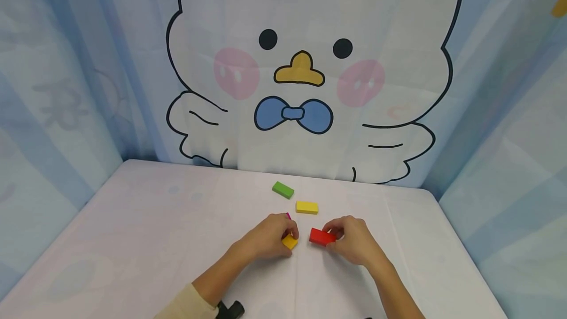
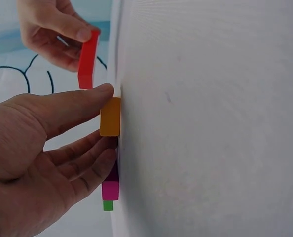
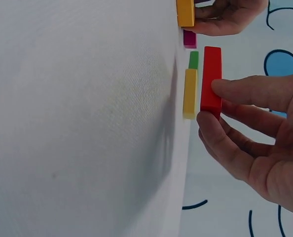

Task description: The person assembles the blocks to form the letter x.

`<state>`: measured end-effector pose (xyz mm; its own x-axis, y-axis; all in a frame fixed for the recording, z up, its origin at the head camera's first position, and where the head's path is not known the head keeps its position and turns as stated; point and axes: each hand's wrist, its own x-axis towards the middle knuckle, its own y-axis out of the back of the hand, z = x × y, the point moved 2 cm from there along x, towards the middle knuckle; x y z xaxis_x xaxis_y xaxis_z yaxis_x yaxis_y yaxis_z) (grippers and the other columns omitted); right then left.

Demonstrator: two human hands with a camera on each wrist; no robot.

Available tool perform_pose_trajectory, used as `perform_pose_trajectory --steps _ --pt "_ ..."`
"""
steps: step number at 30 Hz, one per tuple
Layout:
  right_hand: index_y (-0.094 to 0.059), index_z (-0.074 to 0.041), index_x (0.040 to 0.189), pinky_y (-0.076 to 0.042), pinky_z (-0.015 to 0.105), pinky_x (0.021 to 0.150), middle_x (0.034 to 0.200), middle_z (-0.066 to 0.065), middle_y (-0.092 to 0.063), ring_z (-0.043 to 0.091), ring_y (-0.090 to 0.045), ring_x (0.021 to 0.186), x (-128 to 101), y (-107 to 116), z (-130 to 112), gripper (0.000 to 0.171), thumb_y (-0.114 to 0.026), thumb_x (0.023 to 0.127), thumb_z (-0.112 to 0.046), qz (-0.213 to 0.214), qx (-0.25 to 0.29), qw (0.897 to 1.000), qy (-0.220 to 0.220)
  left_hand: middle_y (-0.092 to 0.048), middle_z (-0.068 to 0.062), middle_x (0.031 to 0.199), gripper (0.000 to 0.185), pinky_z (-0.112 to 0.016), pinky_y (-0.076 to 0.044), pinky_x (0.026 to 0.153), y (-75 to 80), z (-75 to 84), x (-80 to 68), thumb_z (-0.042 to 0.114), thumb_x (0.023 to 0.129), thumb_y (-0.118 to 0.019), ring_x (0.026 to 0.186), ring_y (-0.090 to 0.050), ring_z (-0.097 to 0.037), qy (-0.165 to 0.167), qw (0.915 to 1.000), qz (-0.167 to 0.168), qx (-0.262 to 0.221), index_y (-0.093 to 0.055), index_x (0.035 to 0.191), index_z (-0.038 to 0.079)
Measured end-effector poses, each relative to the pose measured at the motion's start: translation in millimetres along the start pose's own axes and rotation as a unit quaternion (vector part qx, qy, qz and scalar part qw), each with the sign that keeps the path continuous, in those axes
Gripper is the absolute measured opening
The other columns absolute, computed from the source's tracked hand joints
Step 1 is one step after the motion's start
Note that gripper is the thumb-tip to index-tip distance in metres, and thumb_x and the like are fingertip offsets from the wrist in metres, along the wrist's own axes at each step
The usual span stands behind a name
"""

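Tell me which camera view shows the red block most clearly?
The right wrist view: the red block is large there, pinched by the right hand. The left wrist view shows it smaller, and the head view shows it small and partly covered by fingers.

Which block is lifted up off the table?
The red block. The right hand pinches it just above the table, while the green block and the others lie flat.

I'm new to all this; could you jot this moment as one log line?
left hand: holds orange block on table | right hand: pinches red block, lifted | behind: yellow block, green block, magenta block
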<state>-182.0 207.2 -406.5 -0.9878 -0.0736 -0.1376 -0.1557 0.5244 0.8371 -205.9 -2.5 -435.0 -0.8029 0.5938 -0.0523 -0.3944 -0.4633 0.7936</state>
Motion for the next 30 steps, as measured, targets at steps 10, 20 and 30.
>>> perform_pose_trajectory --steps 10,20,30 --pt "-0.073 -0.021 0.095 -0.050 0.031 0.071 0.082 -0.003 -0.062 0.015 -0.053 0.080 -2.4 -1.8 -1.2 0.028 -0.080 0.072 -0.006 -0.005 0.004 1.000 -0.005 -0.056 0.008 0.101 0.031 -0.024 -0.050 0.083 6.1 2.2 -13.1 0.019 0.076 -0.082 0.092 -0.051 -0.009 0.025 0.9993 -0.006 0.027 -0.067 0.103 0.024" --pt "-0.073 -0.021 0.097 -0.051 0.030 0.072 0.084 -0.003 -0.061 0.016 -0.053 0.082 -3.4 -1.9 -5.0 0.029 -0.080 0.072 -0.007 -0.008 0.004 1.000 -0.011 -0.053 0.008 0.136 0.042 -0.037 -0.044 0.102 11.5 0.2 -42.0 0.022 0.082 -0.076 0.125 -0.049 -0.016 -0.013 0.9909 -0.045 0.126 -0.065 0.122 0.027" --pt "-0.073 -0.021 0.097 -0.051 0.031 0.072 0.083 -0.004 -0.061 0.015 -0.053 0.081 -9.2 -4.5 -6.0 0.029 -0.081 0.072 -0.007 -0.023 0.010 1.000 -0.017 -0.031 0.014 0.153 0.063 -0.054 -0.033 0.108 5.4 0.6 -59.3 0.026 0.088 -0.070 0.141 -0.032 -0.027 -0.017 0.9878 -0.106 0.113 -0.043 0.144 0.035"
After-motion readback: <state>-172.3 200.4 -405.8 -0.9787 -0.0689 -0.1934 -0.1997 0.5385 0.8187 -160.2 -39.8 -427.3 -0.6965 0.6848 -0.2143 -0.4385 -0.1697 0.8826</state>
